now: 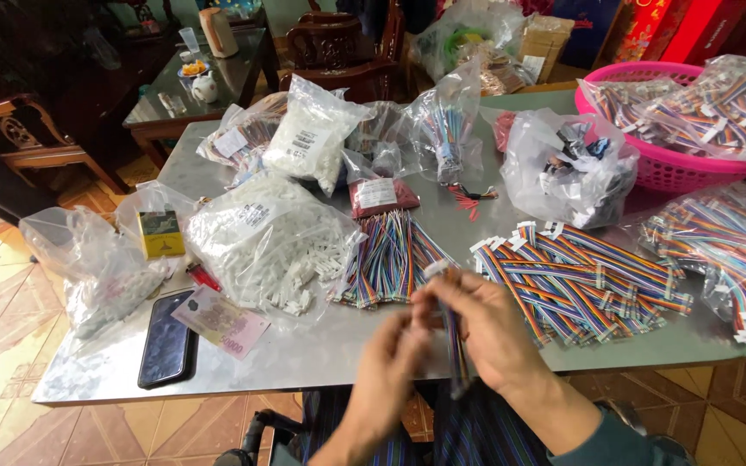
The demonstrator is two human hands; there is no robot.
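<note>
My right hand [485, 332] pinches a short multicoloured ribbon cable [454, 345] near its white connector end [436, 268]; the wires hang down past the table edge. My left hand [390, 367] is blurred and touches the same cable from the left, fingers curled at it. Just beyond my hands lie a loose bundle of coloured wires [390, 259] and a pile of finished ribbon cables with white connectors [580, 280].
Clear bags of white plastic connectors [261, 237] cover the grey table [321, 354]. A dark phone [167, 339], a banknote [220, 321] and a yellow box [160, 234] lie at left. A pink basket [666, 168] of cables stands at back right.
</note>
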